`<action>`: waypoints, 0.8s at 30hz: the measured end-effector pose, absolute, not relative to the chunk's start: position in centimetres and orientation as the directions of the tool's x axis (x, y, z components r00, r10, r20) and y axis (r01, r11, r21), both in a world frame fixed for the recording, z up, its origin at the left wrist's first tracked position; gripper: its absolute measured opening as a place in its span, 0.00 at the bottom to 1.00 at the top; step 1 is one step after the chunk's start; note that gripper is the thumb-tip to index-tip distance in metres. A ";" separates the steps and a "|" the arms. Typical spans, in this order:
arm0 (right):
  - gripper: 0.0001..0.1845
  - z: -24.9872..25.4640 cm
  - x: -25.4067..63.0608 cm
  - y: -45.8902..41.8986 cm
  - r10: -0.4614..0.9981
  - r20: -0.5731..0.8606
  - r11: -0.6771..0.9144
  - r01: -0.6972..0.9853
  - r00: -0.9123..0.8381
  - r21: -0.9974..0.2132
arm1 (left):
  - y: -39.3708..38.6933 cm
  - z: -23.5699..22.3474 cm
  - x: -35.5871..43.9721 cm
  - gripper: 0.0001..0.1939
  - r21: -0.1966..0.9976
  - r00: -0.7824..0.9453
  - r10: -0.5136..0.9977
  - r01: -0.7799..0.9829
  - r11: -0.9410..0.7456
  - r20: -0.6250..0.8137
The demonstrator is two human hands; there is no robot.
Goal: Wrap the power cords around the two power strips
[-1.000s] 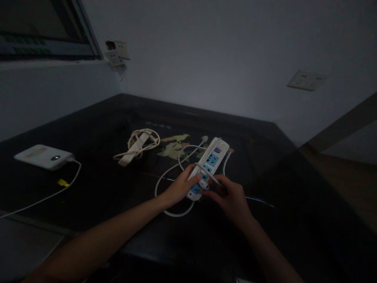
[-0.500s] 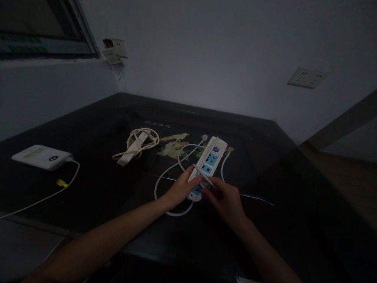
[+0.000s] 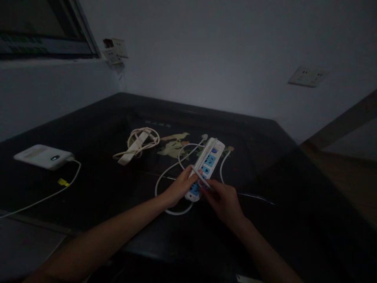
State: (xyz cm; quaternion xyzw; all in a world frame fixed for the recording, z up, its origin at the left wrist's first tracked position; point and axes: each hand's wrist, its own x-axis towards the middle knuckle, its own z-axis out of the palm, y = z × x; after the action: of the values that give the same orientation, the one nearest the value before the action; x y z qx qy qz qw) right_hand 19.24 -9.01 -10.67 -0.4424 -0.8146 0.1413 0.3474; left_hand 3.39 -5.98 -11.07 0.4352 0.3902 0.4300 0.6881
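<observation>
Two hands busy handling cord | left hand (image 3: pixel 179 188) grips power strip (image 3: pixel 210 160) over black table (image 3: pixel 265 169) | right hand (image 3: pixel 226 201) seemingly pinches white cord (image 3: pixel 200 175) | next move, I judge, needs strip steady

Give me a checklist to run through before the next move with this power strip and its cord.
1. Left hand has a grip on the power strip: ok, it holds the near part.
2. Right hand has the cord: ok, the fingers hold it where it crosses the strip.
3. Cord free of slack loops: not ok, loops lie on the table to the left of the strip.
4. Plug out of the wall: ok, it lies near the strip's far end.
5. Bundled strip clear of both hands: ok, it lies apart on the left.
6. Switch off: cannot tell, too dim and small.
</observation>
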 end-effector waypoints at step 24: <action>0.09 -7.3 21.7 -8.4 0.847 0.456 0.524 0.566 -0.273 -0.636 | -6.6 -11.0 3.3 0.26 0.893 0.421 0.895 -0.335 0.301 -0.143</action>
State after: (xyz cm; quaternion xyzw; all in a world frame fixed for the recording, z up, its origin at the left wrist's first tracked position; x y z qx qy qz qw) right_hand 21.67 -8.42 -7.32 -0.4543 -0.7778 0.1773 0.3965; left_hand 3.29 -6.58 -11.02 0.4165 0.3363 0.4198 0.7329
